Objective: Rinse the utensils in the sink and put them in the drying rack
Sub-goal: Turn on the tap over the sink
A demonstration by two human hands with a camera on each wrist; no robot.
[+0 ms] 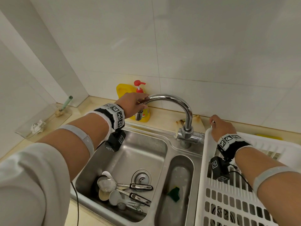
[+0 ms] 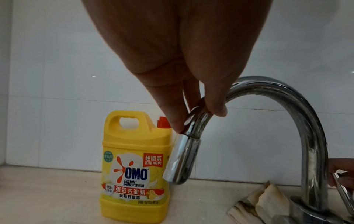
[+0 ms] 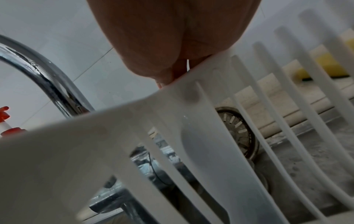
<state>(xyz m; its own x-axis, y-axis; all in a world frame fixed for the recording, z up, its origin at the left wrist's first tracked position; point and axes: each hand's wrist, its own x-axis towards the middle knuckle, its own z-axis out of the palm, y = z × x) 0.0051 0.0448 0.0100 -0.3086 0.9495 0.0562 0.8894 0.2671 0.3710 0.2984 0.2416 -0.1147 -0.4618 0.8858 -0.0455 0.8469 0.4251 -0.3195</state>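
Our left hand is up on the faucet spout, fingers and thumb pinching the chrome tube just above the aerator tip (the left wrist view shows this best). The spout is swung to the far left, so its tip hangs over the counter edge by the yellow OMO detergent jug rather than over the basin. Our right hand sits at the faucet's lever handle, past the far corner of the white drying rack; the fingers look curled around the lever, but they're mostly hidden, so we can't tell for sure how firm that hold is.

The utensils, a pile of soiled spoons and ladles with black-and-steel handles, are lying in the near part of the left sink basin, next to the drain. A green sponge lies in the narrow middle basin.

No water is running that we can see. We reckon the trick here is to swing the spout nearer first, so it's over the basin before opening the lever, otherwise the counter gets soaked. Open it gently too, since spoon bowls splash.
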